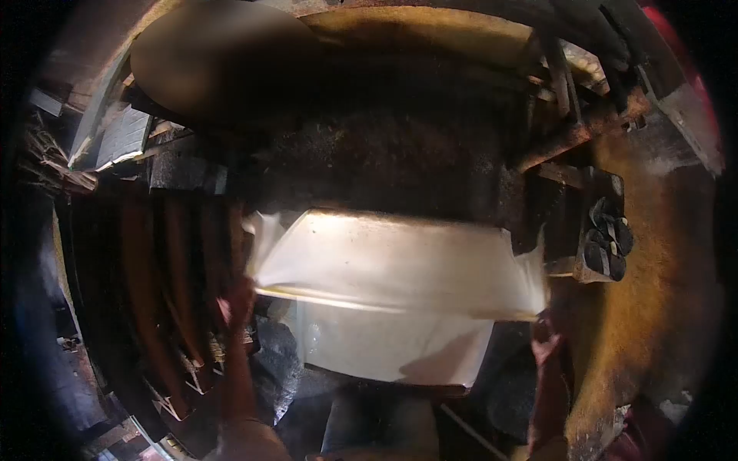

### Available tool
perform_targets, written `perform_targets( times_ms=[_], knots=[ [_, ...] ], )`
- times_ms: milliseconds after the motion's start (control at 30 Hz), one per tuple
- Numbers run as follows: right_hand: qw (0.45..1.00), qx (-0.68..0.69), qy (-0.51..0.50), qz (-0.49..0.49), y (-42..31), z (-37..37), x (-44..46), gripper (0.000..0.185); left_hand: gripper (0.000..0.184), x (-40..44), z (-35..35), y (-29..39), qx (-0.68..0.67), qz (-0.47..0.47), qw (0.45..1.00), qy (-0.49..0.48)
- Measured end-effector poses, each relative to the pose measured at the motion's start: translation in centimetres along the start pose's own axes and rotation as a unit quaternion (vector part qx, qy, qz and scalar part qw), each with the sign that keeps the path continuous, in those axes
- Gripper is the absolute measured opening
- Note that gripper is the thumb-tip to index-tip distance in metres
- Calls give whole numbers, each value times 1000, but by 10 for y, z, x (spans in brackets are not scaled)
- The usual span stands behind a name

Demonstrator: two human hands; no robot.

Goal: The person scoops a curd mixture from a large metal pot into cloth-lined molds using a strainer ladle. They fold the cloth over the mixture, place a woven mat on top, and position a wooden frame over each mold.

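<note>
A thin, cream-white sheet (392, 257) is stretched wide between my two hands, its sides bunched into folds and its near edge lifted. At its left near corner, my left hand (238, 300) is closed on the edge, though blur and shadow hide part of the fingers. My right hand (546, 338) pinches the right near corner. Under and in front of the sheet lies a pale, flat, smooth slab (392, 346) with a dark lower edge, and a shadow falls on its right part. What the sheet is made of, I cannot tell.
On a wooden stool or block (603, 269) at the right sits a pair of dark sandals (607, 238). Wooden beams (573, 138) stand behind it. Long brown slats (181, 276) and thin sticks (58, 157) are at the left. Behind the sheet is a dark area.
</note>
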State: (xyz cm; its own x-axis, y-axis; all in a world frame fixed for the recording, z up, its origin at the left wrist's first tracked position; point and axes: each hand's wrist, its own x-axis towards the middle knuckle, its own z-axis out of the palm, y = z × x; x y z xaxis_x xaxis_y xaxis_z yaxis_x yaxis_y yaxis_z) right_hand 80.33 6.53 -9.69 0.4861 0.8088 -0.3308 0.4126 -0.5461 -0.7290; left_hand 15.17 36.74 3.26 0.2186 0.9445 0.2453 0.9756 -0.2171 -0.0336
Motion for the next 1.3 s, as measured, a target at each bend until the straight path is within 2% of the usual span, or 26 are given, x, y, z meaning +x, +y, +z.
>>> perform_targets(
  times_ms=[33, 67, 100, 133, 233, 267, 367, 433, 467, 533, 633, 667, 733, 800, 833, 867, 900, 967, 1000, 1033, 1067, 1100, 1167, 1233, 1267, 1300],
  knots=[
    [998, 49, 39, 9, 41, 21, -37, 31, 15, -19, -10, 18, 14, 2, 998, 68],
    [983, -151, 83, -70, 62, 32, -61, 33, 15, -40, -14, 29, 6, -25, 995, 94],
    [986, -124, 104, -50, 65, 38, -72, 29, 12, -103, 22, -4, -91, -163, 982, -18],
    [987, -97, 127, -29, 60, 50, -86, 25, 10, -164, 56, -35, -150, -310, 932, -116],
    [980, -48, 193, 18, 43, 89, -124, 16, 10, -205, 80, -33, -90, -193, 977, -12],
    [975, -56, 213, 24, 47, 97, -138, 13, 12, -220, 93, -33, -456, -333, 816, 120],
    [955, -161, 248, 25, 68, 111, -182, 10, 11, -253, 105, -51, -171, -340, 925, 12],
    [947, -195, 249, 55, 68, 117, -195, 15, 8, -262, 92, -49, -176, -351, 920, 22],
    [957, -124, 257, 42, 64, 122, -200, 15, 8, -266, 90, -49, -179, -357, 916, 27],
    [962, 17, 271, 13, 55, 130, -209, 16, 8, -274, 93, -56, -132, -362, 922, -41],
    [958, -148, 222, 100, 31, 138, -220, 18, 10, -295, 111, -62, -72, -381, 917, -93],
    [963, -134, 214, 96, 17, 142, -222, 20, 11, -301, 119, -61, -56, -388, 915, -101],
    [971, -103, 201, 80, 0, 148, -229, 23, 20, -308, 137, -50, 36, -321, 907, -270],
    [954, -206, 189, 109, 13, 156, -234, 24, 38, -318, 128, -39, -245, -284, 912, -165],
    [942, -255, 183, 122, 24, 158, -237, 25, 46, -318, 109, -32, -228, -239, 936, -122],
    [913, -337, 231, -17, 23, 158, -243, 22, 51, -323, 92, -24, -231, -320, 910, -127],
    [857, -408, 275, -154, 17, 161, -249, 20, 50, -333, 85, -25, -270, -399, 861, -166],
    [845, -401, 247, -254, -24, 174, -268, 17, 42, -389, 100, -47, -379, -380, 831, -142],
    [902, -328, 176, -221, -55, 184, -260, 15, 39, -385, 47, -42, -355, -320, 862, -168],
    [944, -251, 97, -188, -97, 195, -258, 14, 35, -403, 31, -54, -356, -287, 878, -140],
    [984, -66, 16, -163, -138, 223, -248, 16, 32, -424, 23, -68, -353, -259, 893, -108],
    [985, 122, -50, -114, -178, 251, -239, 18, 29, -433, -3, -84, -421, -356, 823, -136],
    [903, 375, -202, -61, -395, 247, -308, 23, 22, -464, -64, -110, -546, -520, 631, -181],
    [811, 449, -372, -46, -521, 253, -351, 32, 18, -488, -106, -153, -591, -583, 551, -84],
    [787, 427, -440, -65, -573, 250, -376, 32, 17, -503, -126, -177, -611, -608, 506, -42],
    [738, 461, -485, -82, -608, 256, -387, 40, 19, -511, -139, -197, -608, -622, 493, 11]
  ],
)
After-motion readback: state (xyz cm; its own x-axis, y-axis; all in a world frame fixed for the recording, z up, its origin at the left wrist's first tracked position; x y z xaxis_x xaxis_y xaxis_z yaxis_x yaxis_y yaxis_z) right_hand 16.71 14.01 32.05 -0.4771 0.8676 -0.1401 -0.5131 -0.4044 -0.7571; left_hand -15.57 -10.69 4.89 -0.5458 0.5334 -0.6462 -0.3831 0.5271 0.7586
